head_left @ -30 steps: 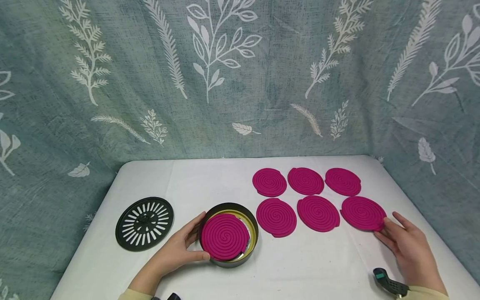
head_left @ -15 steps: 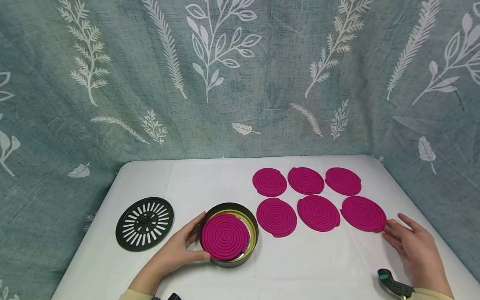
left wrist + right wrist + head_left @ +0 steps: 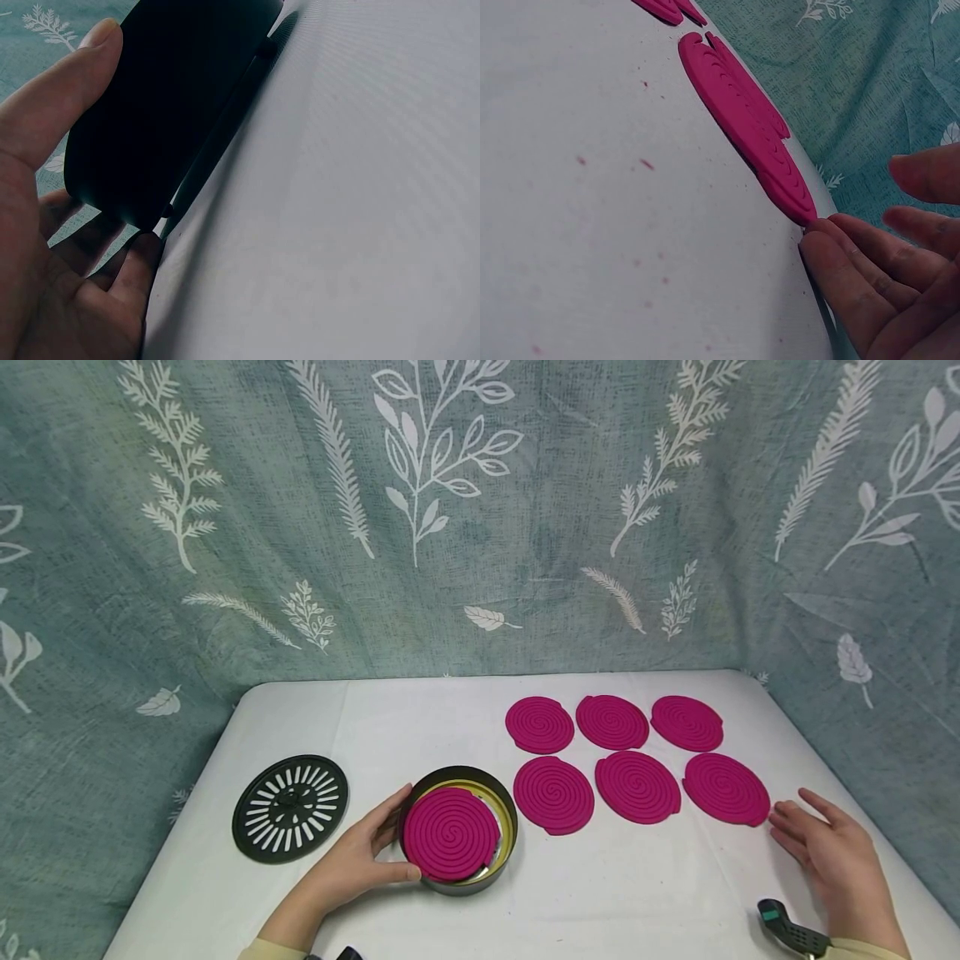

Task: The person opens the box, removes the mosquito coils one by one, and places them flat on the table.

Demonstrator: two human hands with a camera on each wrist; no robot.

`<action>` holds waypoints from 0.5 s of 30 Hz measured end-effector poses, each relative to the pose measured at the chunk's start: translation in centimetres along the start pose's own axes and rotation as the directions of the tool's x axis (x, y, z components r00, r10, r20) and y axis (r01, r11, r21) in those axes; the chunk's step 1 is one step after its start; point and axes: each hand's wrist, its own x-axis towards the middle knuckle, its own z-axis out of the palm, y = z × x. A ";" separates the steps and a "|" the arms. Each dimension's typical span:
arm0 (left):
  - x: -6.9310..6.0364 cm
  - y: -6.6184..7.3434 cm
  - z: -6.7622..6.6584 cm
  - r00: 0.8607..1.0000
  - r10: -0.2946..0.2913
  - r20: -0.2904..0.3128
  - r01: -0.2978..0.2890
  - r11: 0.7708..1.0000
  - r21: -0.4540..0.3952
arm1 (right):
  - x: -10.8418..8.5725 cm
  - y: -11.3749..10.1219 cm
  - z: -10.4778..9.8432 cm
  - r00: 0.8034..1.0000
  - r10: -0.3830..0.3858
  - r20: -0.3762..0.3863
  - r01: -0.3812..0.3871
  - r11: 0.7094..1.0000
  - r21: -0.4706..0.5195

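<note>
My left hand (image 3: pixel 366 853) holds a round dark tin (image 3: pixel 512 817) by its left side, thumb at the front and fingers behind. In the left wrist view, the tin's dark wall (image 3: pixel 165 105) lies between thumb and fingers. A magenta mosquito coil (image 3: pixel 452 833) rests in the tin, covering much of its yellow-gold inside. At the right, my right hand (image 3: pixel 836 852) has relaxed fingers and holds nothing. Its fingertips are just beside the nearest flat coil (image 3: pixel 726 788); in the right wrist view they are close to that coil's edge (image 3: pixel 742 120), contact hard to tell.
Several more magenta coils lie flat in two rows, among them a front-row coil (image 3: pixel 553 794) right of the tin and a back-row coil (image 3: pixel 612 722). A black slotted lid (image 3: pixel 247 814) lies at the left. A patterned curtain (image 3: pixel 525 610) hangs behind the white table (image 3: pixel 615 893).
My right hand has come off the edge of the front right coil and shifted slightly right. That coil has moved very slightly. The left hand and tin stay put.
</note>
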 end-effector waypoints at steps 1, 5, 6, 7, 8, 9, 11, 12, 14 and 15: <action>0.0 0.0 0.0 1.000 0.001 0.001 -0.001 1.000 0.000 | 0.0 0.0 0.0 1.000 -0.002 -0.002 0.002 1.000 -0.002; 0.0 -0.1 0.0 1.000 0.002 0.005 -0.002 1.000 -0.006 | 0.0 0.1 0.0 1.000 -0.010 -0.017 0.009 1.000 -0.020; 0.0 -0.1 0.0 1.000 0.002 0.006 -0.002 1.000 -0.007 | 0.1 0.1 0.1 1.000 -0.009 -0.020 0.008 1.000 -0.025; 0.0 -0.1 0.0 1.000 0.003 0.006 -0.003 1.000 -0.007 | 0.1 0.1 0.1 1.000 -0.010 -0.023 0.009 1.000 -0.029; 0.0 -0.1 0.0 1.000 0.004 0.006 -0.004 1.000 -0.008 | 0.1 0.1 0.1 1.000 -0.011 -0.027 0.010 0.999 -0.033; 0.0 -0.1 0.0 1.000 0.006 0.008 -0.006 1.000 -0.006 | 0.1 0.2 0.2 1.000 -0.013 -0.027 0.012 0.999 -0.037; 0.0 -0.1 0.0 1.000 0.010 0.008 -0.010 1.000 -0.005 | 0.1 0.2 0.3 0.999 -0.018 -0.029 0.016 0.999 -0.038; 0.0 -0.1 0.0 1.000 0.011 0.009 -0.011 1.000 -0.005 | 0.1 0.3 0.3 0.999 -0.020 -0.031 0.019 0.999 -0.041; 0.0 -0.1 0.0 1.000 0.013 0.012 -0.013 1.000 -0.007 | 0.2 0.3 0.3 0.999 -0.024 -0.033 0.022 0.999 -0.046; 0.0 -0.1 0.0 1.000 0.013 0.012 -0.013 1.000 -0.008 | 0.2 0.3 0.3 0.999 -0.024 -0.035 0.022 0.999 -0.047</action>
